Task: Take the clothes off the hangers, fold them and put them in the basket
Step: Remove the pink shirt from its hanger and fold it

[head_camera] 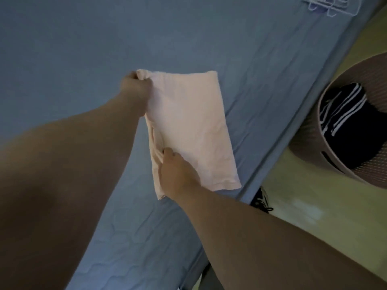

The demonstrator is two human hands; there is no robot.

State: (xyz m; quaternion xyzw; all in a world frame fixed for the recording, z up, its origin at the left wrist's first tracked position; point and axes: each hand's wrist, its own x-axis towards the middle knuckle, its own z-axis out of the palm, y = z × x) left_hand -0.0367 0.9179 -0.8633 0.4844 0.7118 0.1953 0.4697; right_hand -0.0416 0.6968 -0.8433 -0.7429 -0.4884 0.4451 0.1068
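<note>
A pale pink garment, folded into a long rectangle, lies on the blue bed sheet near the bed's right edge. My left hand grips its far left corner, fingers curled round the bunched cloth. My right hand pinches the folded left edge near the front end. A pinkish perforated basket stands on the floor to the right of the bed. It holds a dark folded garment with white stripes.
Light plastic hangers lie on the sheet at the far right corner. A dark shoe with white laces sits on the yellowish floor beside the bed edge.
</note>
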